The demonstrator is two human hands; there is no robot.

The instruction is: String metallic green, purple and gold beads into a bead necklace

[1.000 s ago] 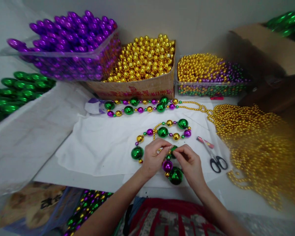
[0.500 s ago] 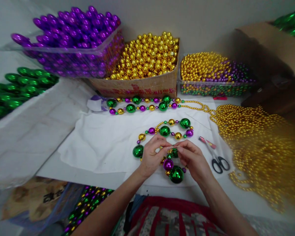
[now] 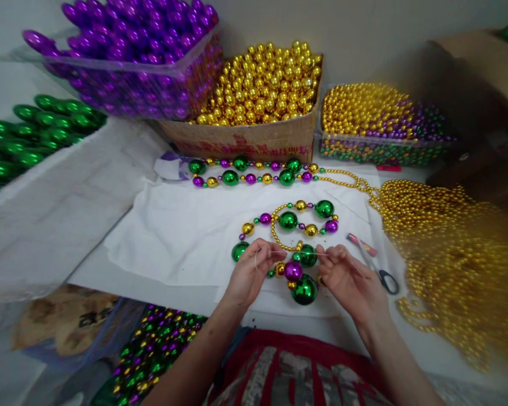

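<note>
A thin pale string [image 3: 305,252] is stretched level between my two hands. My left hand [image 3: 254,270] grips one end, with a loop of it hanging by the fingers. My right hand [image 3: 349,279] is closed on the other end, palm partly turned up. Below and between them lies a bead necklace [image 3: 293,271] of green, purple and gold balls, curled on the white cloth [image 3: 173,242]. Its section of small gold beads rises to a point just behind the string. Whether the string is knotted there I cannot tell.
Scissors [image 3: 388,282] and a red-handled tool [image 3: 362,244] lie right of my right hand. A heap of gold bead strands [image 3: 440,237] covers the right side. Behind stand a purple-bead tub [image 3: 152,70], a carton [image 3: 254,141] of gold balls and a mixed-bead tub [image 3: 376,144]. Another bead strand [image 3: 250,179] lies behind.
My hands were close together at the gold beads; they have moved apart, pulling the string out straight. The view has shifted slightly.
</note>
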